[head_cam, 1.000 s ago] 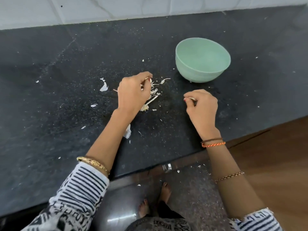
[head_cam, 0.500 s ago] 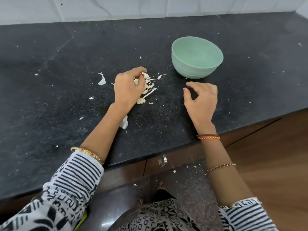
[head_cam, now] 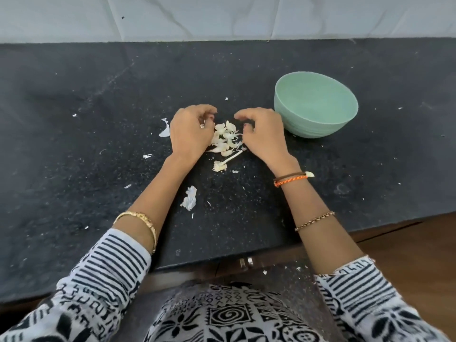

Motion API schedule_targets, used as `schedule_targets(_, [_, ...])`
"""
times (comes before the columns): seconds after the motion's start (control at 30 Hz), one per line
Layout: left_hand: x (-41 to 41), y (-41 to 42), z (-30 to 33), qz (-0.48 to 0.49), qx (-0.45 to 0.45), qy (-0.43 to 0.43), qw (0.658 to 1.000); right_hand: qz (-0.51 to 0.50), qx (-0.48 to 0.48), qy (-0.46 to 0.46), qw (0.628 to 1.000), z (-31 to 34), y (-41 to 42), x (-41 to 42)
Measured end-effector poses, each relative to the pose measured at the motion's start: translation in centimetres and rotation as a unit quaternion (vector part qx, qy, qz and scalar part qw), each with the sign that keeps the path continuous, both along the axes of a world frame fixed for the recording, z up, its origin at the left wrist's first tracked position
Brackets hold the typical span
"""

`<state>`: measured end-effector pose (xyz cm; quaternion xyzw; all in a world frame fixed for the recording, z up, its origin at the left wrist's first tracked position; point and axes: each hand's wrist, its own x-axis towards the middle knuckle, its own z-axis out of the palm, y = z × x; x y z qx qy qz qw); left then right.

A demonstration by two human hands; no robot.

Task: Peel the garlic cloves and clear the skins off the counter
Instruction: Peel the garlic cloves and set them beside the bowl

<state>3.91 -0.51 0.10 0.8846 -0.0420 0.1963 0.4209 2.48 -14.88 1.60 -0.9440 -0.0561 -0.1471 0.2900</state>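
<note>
A small pile of white garlic skins (head_cam: pixel 225 139) lies on the black counter (head_cam: pixel 98 169), just left of an empty pale green bowl (head_cam: pixel 303 129). My left hand (head_cam: pixel 190 132) is curled against the pile's left side, and its palm side is hidden. My right hand (head_cam: pixel 261 134) arches against the pile's right side, with thumb and fingers apart and nothing held. A dry garlic stem with its root end (head_cam: pixel 223 162) lies just in front of the pile. Loose skins sit near my left forearm (head_cam: pixel 189 201) and left of my left hand (head_cam: pixel 164 129). No whole clove is visible.
Small white flakes are scattered over the counter and on the floor below its front edge. A white tiled wall (head_cam: pixel 222 18) runs along the back. A cabinet front with a metal handle (head_cam: pixel 246 262) lies under the counter edge, with wooden floor at the right.
My right hand has moved left from in front of the bowl to the pile. The skins are now bunched between both hands. The camera has tilted further down.
</note>
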Motion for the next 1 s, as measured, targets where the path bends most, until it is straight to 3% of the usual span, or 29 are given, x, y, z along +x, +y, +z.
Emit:
schedule_targets(0.23, [2.2, -0.7, 0.2, -0.003, 0.044, 0.029, 0.999, 0.036, -0.054, 0.104, 0.993, -0.2, 0.4, 3.3])
schedule_targets(0.4, [2.5, -0.5, -0.5, -0.006, 0.038, 0.022, 0.999, 0.06, -0.071, 0.117, 0.989, -0.1, 1.0, 3.8])
schedule_targets(0.53, [2.3, -0.8, -0.5, 0.003, 0.016, 0.003, 1.0, 0.032, 0.051, 0.072, 0.996, -0.3, 1.4, 4.3])
schedule_targets(0.73, [2.7, -0.5, -0.4, 0.028, -0.077, 0.003, 0.997, -0.015, 0.267, 0.068, 0.961, 0.1, 1.6, 3.8])
schedule_targets(1.0, [2.5, -0.5, -0.2, -0.002, -0.154, 0.051, 0.987, -0.045, 0.292, -0.003, 0.955, -0.7, 1.3, 2.9])
